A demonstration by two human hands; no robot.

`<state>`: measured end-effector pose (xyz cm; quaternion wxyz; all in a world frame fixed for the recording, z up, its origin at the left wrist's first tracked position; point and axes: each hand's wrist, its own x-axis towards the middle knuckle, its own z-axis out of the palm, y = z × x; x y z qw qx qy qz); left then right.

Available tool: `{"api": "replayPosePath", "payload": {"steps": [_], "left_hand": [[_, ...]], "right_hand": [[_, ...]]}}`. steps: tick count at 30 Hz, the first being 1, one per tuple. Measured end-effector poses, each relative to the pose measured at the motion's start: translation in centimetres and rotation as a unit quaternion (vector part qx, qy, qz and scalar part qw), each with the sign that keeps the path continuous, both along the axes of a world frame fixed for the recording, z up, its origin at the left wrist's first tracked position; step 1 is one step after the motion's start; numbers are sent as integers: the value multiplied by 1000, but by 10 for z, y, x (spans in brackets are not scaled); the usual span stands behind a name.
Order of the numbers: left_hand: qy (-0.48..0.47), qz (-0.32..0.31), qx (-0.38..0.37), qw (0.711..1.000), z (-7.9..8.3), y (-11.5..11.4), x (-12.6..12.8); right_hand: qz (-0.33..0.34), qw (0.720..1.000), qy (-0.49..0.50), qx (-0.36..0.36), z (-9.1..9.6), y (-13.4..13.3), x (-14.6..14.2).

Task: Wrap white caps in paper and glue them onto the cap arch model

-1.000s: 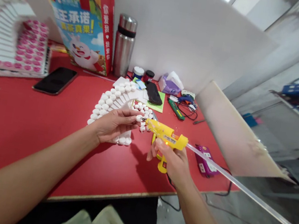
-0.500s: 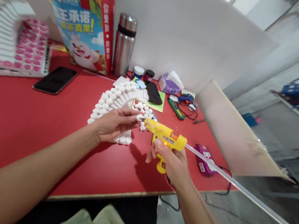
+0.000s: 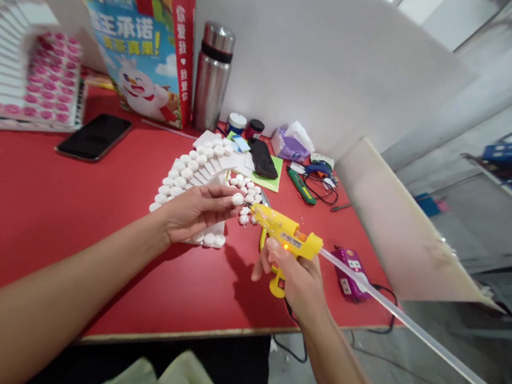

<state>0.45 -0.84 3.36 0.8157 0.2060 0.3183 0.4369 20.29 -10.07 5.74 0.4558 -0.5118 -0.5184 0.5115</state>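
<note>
Nozzle to piece: the left hand (image 3: pixel 195 212) and the right hand (image 3: pixel 298 278) meet over the middle of the red table (image 3: pixel 42 205)

The left hand pinches a small white round piece (image 3: pixel 237 199) between thumb and fingertips, just above the near right end of a fan of white cards edged with white round pieces (image 3: pixel 191 173); the right hand is closed round the grip of a yellow plastic glue gun (image 3: pixel 285 235), whose nozzle points left and all but touches the piece; a long clear glue stick (image 3: pixel 409 327) juts from the gun's back toward the near right; over the last second the piece has risen a touch and the gun has barely shifted, so nozzle and piece stay together and the gluing looks to be mid-step; a black phone (image 3: pixel 95 137) lies far left; a steel flask (image 3: pixel 212 76) stands by the far wall.
</note>
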Motion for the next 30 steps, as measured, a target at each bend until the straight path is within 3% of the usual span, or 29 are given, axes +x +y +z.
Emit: {"api": "replayPosePath", "payload": {"steps": [10,30], "left_hand": [[-4,-22,28,999,-8,2,-2],[5,-13,5,1000,-3,1,0]], "right_hand": [[6,1000,-20,-2,-1,-1,-2],[-11,1000,16,-4,-5,0,-1]]}}
